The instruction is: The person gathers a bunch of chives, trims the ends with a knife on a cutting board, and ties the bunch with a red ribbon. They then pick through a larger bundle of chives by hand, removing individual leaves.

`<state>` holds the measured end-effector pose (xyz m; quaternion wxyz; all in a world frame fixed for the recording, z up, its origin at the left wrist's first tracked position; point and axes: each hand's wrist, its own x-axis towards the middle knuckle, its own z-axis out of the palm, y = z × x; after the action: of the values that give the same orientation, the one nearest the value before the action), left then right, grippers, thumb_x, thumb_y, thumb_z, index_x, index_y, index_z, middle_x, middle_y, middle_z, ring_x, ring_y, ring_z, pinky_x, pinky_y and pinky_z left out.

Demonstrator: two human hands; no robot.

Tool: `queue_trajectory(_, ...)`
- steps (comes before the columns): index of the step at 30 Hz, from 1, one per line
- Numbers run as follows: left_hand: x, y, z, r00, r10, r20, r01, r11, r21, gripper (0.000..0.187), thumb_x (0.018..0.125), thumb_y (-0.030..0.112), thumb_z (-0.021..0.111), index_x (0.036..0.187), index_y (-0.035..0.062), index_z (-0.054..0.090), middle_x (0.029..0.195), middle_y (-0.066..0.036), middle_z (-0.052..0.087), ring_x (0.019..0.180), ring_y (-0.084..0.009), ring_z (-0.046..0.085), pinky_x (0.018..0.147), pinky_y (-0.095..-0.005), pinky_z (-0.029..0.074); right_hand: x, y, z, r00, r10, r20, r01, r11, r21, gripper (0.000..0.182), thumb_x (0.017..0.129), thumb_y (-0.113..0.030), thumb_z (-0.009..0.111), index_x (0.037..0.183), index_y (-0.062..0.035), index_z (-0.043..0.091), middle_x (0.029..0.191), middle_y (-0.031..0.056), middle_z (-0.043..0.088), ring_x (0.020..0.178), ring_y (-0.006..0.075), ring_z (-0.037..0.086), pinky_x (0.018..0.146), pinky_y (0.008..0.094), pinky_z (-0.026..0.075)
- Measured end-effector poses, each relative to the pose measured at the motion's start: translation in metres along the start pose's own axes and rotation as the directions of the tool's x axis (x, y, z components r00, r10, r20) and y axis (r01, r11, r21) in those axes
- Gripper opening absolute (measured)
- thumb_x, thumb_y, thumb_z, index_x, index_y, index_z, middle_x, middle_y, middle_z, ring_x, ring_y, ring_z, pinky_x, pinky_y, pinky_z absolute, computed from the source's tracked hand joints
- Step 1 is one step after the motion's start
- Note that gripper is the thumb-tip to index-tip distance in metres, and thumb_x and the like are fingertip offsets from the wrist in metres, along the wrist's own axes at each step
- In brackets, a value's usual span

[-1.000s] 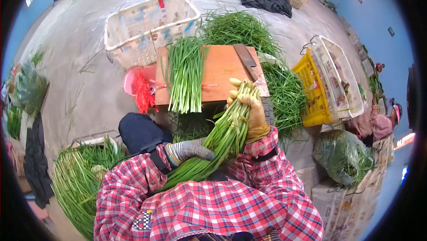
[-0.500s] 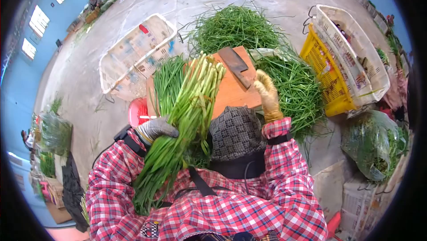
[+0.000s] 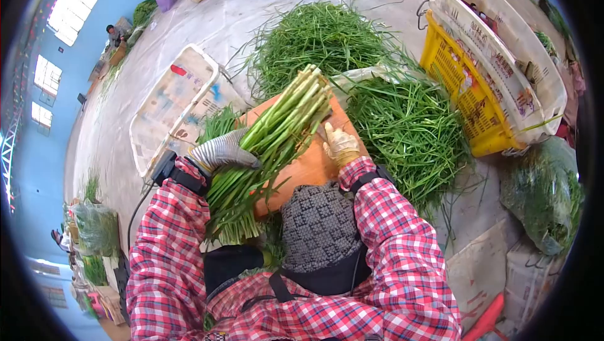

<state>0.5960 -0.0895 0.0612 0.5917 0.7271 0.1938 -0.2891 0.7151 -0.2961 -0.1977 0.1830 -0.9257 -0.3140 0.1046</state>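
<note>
My left hand [image 3: 228, 151], in a grey striped glove, is closed around a thick bunch of chives [image 3: 286, 121]. Its pale stem ends point up and away from me over the wooden board [image 3: 302, 174], and the green leaves hang towards my lap. My right hand [image 3: 341, 144], in a yellowish glove, is at the board's right side, fingers closed on what looks like the cleaver's handle. Most of the cleaver [image 3: 324, 126] is hidden by the bunch. More chives [image 3: 218, 123] lie at the board's left edge, partly behind my left hand.
Loose greens form a large heap [image 3: 321, 36] beyond the board and another pile [image 3: 406, 133] to its right. A white crate [image 3: 167, 105] stands at left; a yellow crate [image 3: 462, 83] and white crate [image 3: 497, 39] lean at right. A plastic bag of greens [image 3: 541, 193] sits at lower right.
My left hand has lifted the bunch forward over the board. My right hand has come inward and down from the board's right edge to the cleaver, which lay in plain view before.
</note>
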Motion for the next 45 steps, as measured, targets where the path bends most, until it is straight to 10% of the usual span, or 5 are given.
queue_trajectory(4, 0.058, -0.028, -0.011, 0.991, 0.121, -0.057, -0.087, 0.906, 0.414, 0.073, 0.069, 0.012, 0.078, 0.133, 0.0007, 0.044, 0.114, -0.01, 0.063, 0.098, -0.0152, 0.059, 0.087, -0.0301, 0.049, -0.036, 0.026, -0.021, 0.905, 0.011, -0.425, 0.15, 0.927, 0.343, 0.046, 0.085, -0.029, 0.061, 0.123, -0.0052, 0.052, 0.082, 0.0121, 0.062, 0.076, 0.0225, 0.063, 0.067, 0.0363, 0.05)
queue_trajectory(6, 0.078, -0.039, -0.008, 0.991, 0.111, -0.074, -0.058, 0.859, 0.509, 0.076, 0.068, 0.014, 0.079, 0.133, 0.0006, 0.042, 0.114, -0.012, 0.063, 0.098, -0.0173, 0.06, 0.088, -0.0314, 0.048, -0.068, 0.04, -0.056, 0.955, 0.283, 0.09, -0.148, 0.189, 0.971, 0.044, 0.089, -0.032, 0.057, 0.121, -0.0018, 0.053, 0.077, 0.0039, 0.058, 0.068, 0.0131, 0.057, 0.064, 0.0268, 0.046)
queue_trajectory(9, 0.103, -0.078, 0.012, 0.953, 0.201, -0.225, 0.01, 0.723, 0.691, 0.089, 0.063, 0.022, 0.078, 0.14, 0.0087, 0.035, 0.113, -0.023, 0.06, 0.106, -0.0317, 0.06, 0.091, -0.0363, 0.047, -0.125, 0.076, -0.078, 0.968, 0.238, -0.082, 0.093, -0.039, 0.995, 0.051, 0.09, -0.037, 0.057, 0.123, 0.0022, 0.051, 0.075, 0.0009, 0.055, 0.068, 0.0099, 0.053, 0.065, 0.0233, 0.044)
queue_trajectory(24, 0.125, -0.095, 0.053, 0.891, -0.035, -0.452, 0.41, 0.488, 0.771, 0.095, 0.066, 0.021, 0.075, 0.145, 0.0184, 0.022, 0.12, -0.023, 0.054, 0.108, -0.038, 0.056, 0.09, -0.0447, 0.047, -0.162, 0.037, -0.139, 0.96, 0.218, -0.178, -0.006, 0.647, 0.762, 0.049, 0.089, -0.016, 0.057, 0.134, -0.006, 0.041, 0.086, 0.01, 0.061, 0.074, 0.019, 0.059, 0.068, 0.0322, 0.049)
queue_trajectory(45, 0.13, -0.093, 0.072, 0.867, -0.033, -0.497, 0.448, 0.489, 0.748, 0.084, 0.069, 0.021, 0.073, 0.14, 0.0195, 0.029, 0.117, -0.021, 0.055, 0.107, -0.0375, 0.057, 0.087, -0.0474, 0.048, -0.136, 0.009, -0.102, 0.999, 0.0, -0.047, 0.023, 0.864, 0.503, 0.054, 0.087, -0.016, 0.058, 0.133, 0.0021, 0.036, 0.073, 0.0248, 0.061, 0.069, 0.0413, 0.06, 0.062, 0.0476, 0.047)
